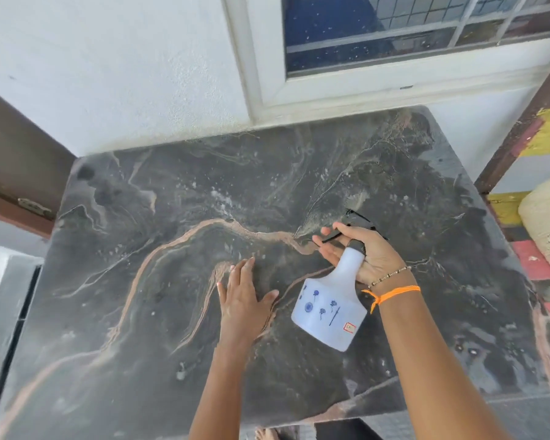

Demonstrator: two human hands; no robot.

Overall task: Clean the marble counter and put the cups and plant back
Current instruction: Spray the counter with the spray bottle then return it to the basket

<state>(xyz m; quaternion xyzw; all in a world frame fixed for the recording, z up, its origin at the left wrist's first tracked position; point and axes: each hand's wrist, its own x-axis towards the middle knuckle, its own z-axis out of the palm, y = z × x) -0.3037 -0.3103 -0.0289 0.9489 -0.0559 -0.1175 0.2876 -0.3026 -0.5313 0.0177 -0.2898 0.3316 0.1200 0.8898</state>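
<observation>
The dark marble counter [146, 312] with tan veins fills the middle of the view, and wet droplets [219, 198] speckle its far centre. My right hand [362, 252] is shut on a white spray bottle [329, 308] with blue flower prints, fingers on its black trigger; the nozzle points toward the far side. My left hand [245, 296] lies flat on the marble, fingers apart, just left of the bottle. No cups or plant are in view.
A white wall and a window frame [254, 74] rise behind the counter. A woven basket [546, 223] sits on the floor at the right, beside red and yellow painted bands. A dark wooden door [16, 160] is at the left.
</observation>
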